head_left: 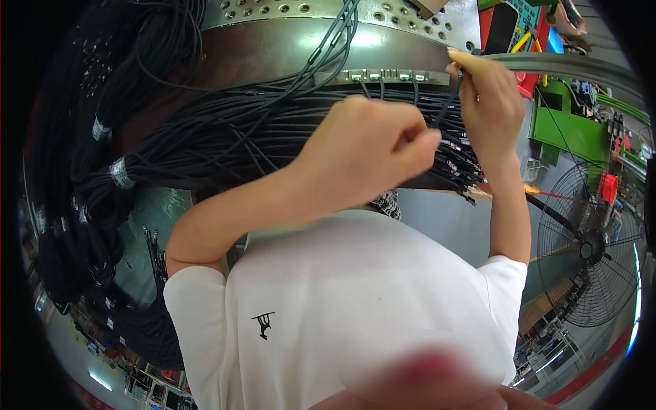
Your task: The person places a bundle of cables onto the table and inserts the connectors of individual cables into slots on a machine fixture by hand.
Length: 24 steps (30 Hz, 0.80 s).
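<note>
My left hand (372, 147) is closed, thumb pressed to the fingers, over the near side of the bench. A short stretch of black cable (447, 108) runs up from it to my right hand (488, 96). That hand pinches the cable near its end; the tip is partly hidden by the fingers. Left of my right hand, a metal strip (393, 76) holds several small connectors with black cables leading out of them. Beneath both hands lies a thick bundle of black cables (225, 140), with many connector ends fanned out below my right hand.
A perforated metal plate (304, 9) spans the back. Large tied bundles of black cable (58, 171) hang at the left. To the right stand a wire-caged fan (588, 247), green machine parts (564, 123), and a red tray of tools near a metal rail (567, 65).
</note>
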Available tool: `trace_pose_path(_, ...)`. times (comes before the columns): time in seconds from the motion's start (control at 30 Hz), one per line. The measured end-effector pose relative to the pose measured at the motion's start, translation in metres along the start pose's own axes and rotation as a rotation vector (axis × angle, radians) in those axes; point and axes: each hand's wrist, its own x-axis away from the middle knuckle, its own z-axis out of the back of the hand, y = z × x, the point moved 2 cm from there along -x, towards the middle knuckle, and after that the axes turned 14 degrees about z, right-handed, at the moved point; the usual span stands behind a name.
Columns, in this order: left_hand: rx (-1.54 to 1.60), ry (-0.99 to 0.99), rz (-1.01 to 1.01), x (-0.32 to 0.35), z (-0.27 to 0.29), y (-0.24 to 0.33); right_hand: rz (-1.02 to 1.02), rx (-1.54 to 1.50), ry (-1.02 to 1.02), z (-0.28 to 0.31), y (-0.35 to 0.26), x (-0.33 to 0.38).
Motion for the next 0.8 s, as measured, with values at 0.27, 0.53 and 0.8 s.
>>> trace_pose_path(0.27,-0.302,0.081,-0.225,0.024,-0.002,-0.003,-0.551,-0.786,-0.046,-0.03,0.011,0.027)
trace_pose_path(0.53,-0.103,-0.02,-0.085,0.037,0.05,-0.017,-0.372,-0.9,-0.271,-0.044,0.028,0.027)
trace_pose_path(0.8,-0.2,0.118,0.083,-0.006,0.126,-0.023,-0.411,-0.888,-0.284,-0.04,0.026,0.022)
